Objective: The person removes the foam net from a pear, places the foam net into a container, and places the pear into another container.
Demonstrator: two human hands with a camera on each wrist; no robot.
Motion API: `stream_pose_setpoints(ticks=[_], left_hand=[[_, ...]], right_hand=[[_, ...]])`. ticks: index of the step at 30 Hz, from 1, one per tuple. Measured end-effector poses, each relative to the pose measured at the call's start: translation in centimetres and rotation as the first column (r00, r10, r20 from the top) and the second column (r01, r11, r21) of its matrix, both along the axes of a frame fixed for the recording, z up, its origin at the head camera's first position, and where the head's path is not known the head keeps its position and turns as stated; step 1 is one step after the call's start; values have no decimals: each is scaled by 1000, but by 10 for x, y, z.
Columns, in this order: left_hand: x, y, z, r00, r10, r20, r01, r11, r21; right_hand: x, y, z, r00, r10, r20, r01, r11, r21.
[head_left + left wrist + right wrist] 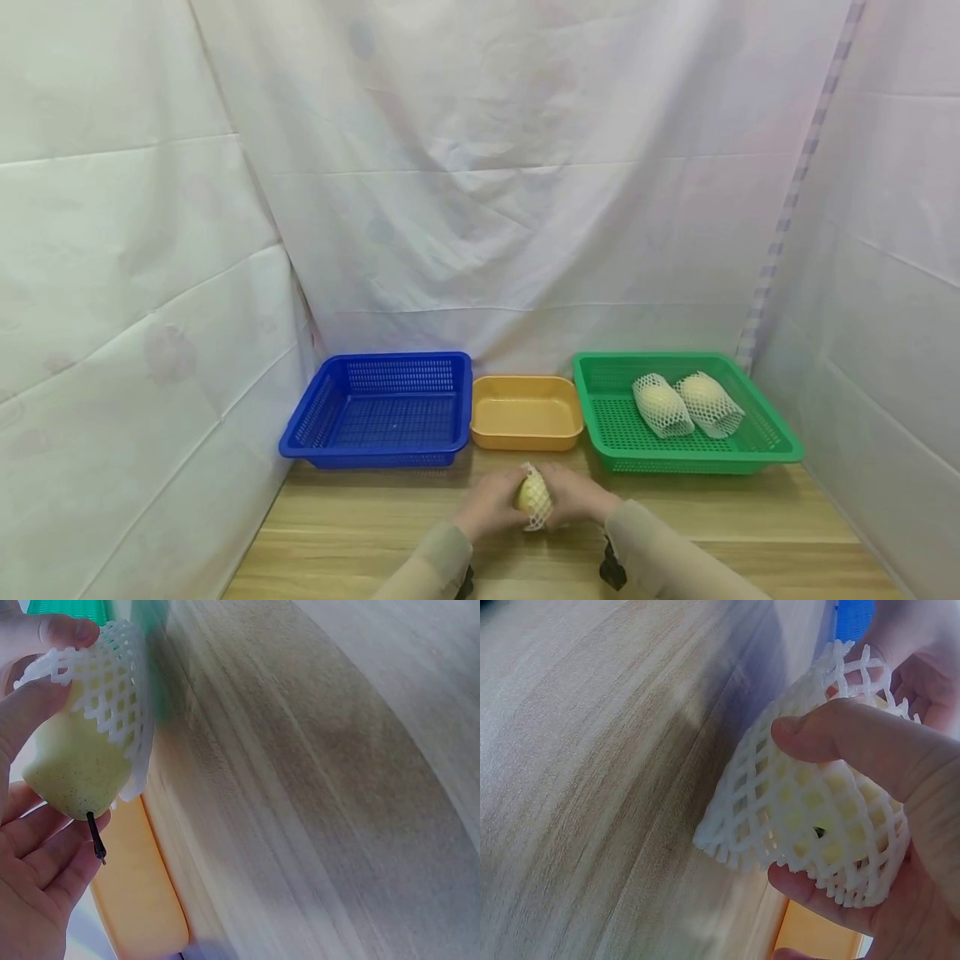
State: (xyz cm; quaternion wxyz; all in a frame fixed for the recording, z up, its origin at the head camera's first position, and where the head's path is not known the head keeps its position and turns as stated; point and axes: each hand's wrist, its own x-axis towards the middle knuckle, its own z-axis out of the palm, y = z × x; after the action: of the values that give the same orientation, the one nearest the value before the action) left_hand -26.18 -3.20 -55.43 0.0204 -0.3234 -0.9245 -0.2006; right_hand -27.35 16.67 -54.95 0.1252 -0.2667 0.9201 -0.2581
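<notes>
Between both hands, above the table, is a yellow-green pear partly covered by a white foam net sleeve. My left hand holds the pear from the left, its thumb at the net's edge and its fingers round the bare stem end. In the left wrist view the pear's dark stem sticks out uncovered. My right hand grips the netted end, its thumb pressing the mesh and other fingers underneath. The pear's dark blossom end shows through the mesh in the right wrist view.
Beyond the hands stand a blue basket at left, an orange tray in the middle and a green basket at right. Two netted pears lie in the green basket. White cloth encloses the wooden table.
</notes>
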Motion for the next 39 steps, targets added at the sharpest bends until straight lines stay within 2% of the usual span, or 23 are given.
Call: stream_pose_setpoints(ticks=[6,13,20,39], left_hand=[[1,-2,-3,1000,2,-10,-1,1000,5],[3,-5,-1,1000,16,24,-17,1000,25],[1,-7,-2,1000,16,-1,-16,1000,9],[0,-13,-2,1000,16,2,-16,999,28]], right_hand=[[1,0,-1,1000,-8,-7,8,1000,17],[2,-1,-1,1000,-24,-16,25,999,34],[3,-2,1,999,-38,-35,39,998,54],[4,-1,4,997,-69,-38,71,996,58]])
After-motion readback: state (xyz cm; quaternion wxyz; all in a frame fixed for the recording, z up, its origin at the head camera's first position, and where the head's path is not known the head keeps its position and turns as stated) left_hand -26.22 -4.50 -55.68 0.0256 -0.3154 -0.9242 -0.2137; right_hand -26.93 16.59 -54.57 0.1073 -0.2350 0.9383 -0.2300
